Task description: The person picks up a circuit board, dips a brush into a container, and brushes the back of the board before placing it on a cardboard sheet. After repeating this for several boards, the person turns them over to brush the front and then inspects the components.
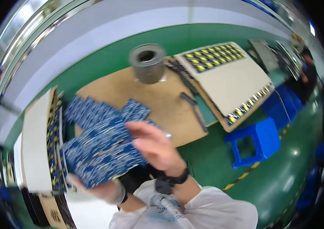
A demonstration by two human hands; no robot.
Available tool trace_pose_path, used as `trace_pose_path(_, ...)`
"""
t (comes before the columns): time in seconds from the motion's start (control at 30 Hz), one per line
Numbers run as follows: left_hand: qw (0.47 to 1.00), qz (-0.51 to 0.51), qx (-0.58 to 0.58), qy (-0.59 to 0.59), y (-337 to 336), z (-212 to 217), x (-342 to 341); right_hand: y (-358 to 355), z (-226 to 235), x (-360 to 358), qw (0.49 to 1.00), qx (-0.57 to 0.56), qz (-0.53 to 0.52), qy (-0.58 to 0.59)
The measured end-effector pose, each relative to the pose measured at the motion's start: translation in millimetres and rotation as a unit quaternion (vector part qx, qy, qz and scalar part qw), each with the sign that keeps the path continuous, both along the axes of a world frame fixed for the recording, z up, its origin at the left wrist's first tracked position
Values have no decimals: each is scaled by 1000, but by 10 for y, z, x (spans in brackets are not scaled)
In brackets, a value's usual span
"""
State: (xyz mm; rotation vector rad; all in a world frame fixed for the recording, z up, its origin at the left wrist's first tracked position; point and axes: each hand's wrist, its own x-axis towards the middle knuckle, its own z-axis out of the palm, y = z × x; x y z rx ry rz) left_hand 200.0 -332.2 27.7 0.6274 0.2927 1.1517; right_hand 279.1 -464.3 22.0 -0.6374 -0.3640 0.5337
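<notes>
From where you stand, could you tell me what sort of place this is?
Most likely an electronics assembly workshop. The left hand and right hand handle blue circuit board panels over a green workbench, trays of small yellow components lie nearby, and a blue plastic stool stands on the green floor.

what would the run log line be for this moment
left hand: holds blue circuit panel from below | right hand: on panel's right edge | behind: grey tape roll on cardboard sheet | blue stool right
</notes>
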Motion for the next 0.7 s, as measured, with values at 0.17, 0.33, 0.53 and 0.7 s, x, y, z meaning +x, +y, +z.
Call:
trace_pose_path(0.17,988,-101,53,108,134,-305,-60,-129,-143,31,999,-15,-31,10)
trace_pose_path(0.33,941,-226,128,215,100,-186,-155,-8,-301,158,999,-22,-24,-13)
trace_pose_path(0.53,964,-112,149,190,129,-378,-170,137,-390,168,998,-53,-15,-12)
trace_pose_path(0.7,907,-59,367,198,177,-361,-133,178,-357,101,997,10,72,31)
